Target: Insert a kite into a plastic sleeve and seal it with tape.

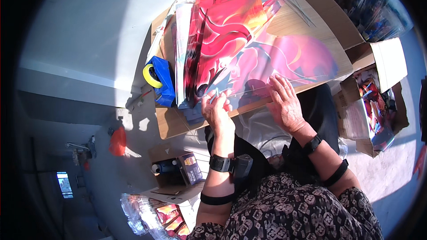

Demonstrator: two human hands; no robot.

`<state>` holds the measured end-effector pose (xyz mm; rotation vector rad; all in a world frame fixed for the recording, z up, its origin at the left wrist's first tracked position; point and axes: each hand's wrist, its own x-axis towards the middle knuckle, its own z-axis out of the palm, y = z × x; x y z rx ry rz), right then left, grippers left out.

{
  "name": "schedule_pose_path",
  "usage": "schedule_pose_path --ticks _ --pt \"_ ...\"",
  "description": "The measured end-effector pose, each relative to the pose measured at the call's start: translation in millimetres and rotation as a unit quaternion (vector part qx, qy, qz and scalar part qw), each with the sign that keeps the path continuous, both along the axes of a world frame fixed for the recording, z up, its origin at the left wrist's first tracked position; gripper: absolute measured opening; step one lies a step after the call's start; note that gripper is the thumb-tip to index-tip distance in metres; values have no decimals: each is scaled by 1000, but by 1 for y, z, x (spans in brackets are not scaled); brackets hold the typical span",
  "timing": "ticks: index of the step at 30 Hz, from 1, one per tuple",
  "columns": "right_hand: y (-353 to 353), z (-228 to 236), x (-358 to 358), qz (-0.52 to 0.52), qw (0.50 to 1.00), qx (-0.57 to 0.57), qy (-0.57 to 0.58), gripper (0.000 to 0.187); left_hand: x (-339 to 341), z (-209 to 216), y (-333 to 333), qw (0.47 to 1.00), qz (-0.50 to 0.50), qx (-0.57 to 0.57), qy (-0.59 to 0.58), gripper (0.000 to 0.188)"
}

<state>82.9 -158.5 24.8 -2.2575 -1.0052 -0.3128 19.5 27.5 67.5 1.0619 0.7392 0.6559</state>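
Observation:
A thin printed sheet (284,58) in pink, purple and orange lies over the near part of the wooden table, partly see-through. Along its near edge runs a thin pale line, perhaps a rod or a cord. At the left end of this edge my left hand (219,112) is closed, palm turned up, fingers curled in a pinch; a small pale tip shows between them. My right hand (286,109) rests with fingers stretched out on the near edge of the sheet. Beyond the left hand lies a stack of glossy red printed sheets (231,22).
A blue tape dispenser (163,82) with yellow tape stands at the table's left edge. Thin rods (296,2) lie at the far right of the tabletop (322,31). Open cardboard boxes (351,111) stand to the right, one holding colourful pieces. Another box (164,191) sits below left.

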Motion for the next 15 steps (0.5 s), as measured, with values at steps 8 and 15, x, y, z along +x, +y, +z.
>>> schedule_pose_path --ticks 8,15 --pt "-4 -10 -10 1 996 -88 29 75 29 -14 -39 991 -99 -91 6 28" --pt "-4 -17 -8 4 999 -44 21 65 36 -26 -44 990 -107 -92 18 29"
